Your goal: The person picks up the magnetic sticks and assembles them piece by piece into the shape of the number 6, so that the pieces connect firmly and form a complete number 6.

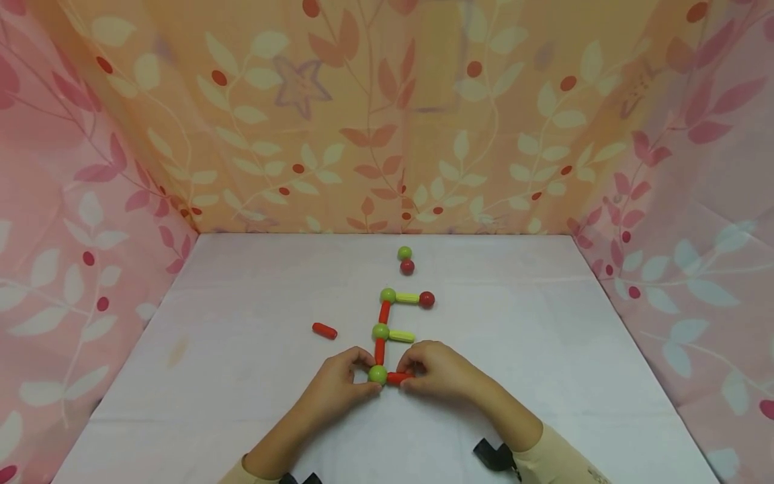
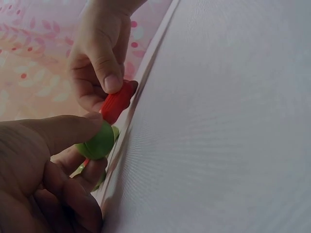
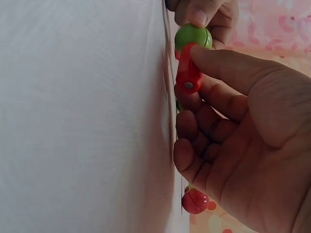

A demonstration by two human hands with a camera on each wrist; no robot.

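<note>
My left hand (image 1: 342, 384) pinches a green ball (image 1: 377, 374) between thumb and fingers at the near end of a chain of balls and rods. Just to its right, my right hand (image 1: 440, 371) pinches a red rod (image 3: 188, 72) whose far end meets that ball; a small silvery disc shows on the rod's near end. From the held ball, another red rod (image 1: 379, 351) runs up to a middle green ball (image 1: 380, 331), which has a yellow-green rod (image 1: 402, 336) on its right. A further red rod (image 1: 384, 312) leads to the top green ball (image 1: 388, 296).
A yellow-green rod (image 1: 408, 298) joins the top ball to a red ball (image 1: 426, 300). Behind lie a loose green ball (image 1: 404, 253) and a red ball (image 1: 408, 267), side by side. One loose red rod (image 1: 324, 330) lies left of the chain. Patterned cloth (image 1: 387, 121) walls the white table (image 1: 242, 282).
</note>
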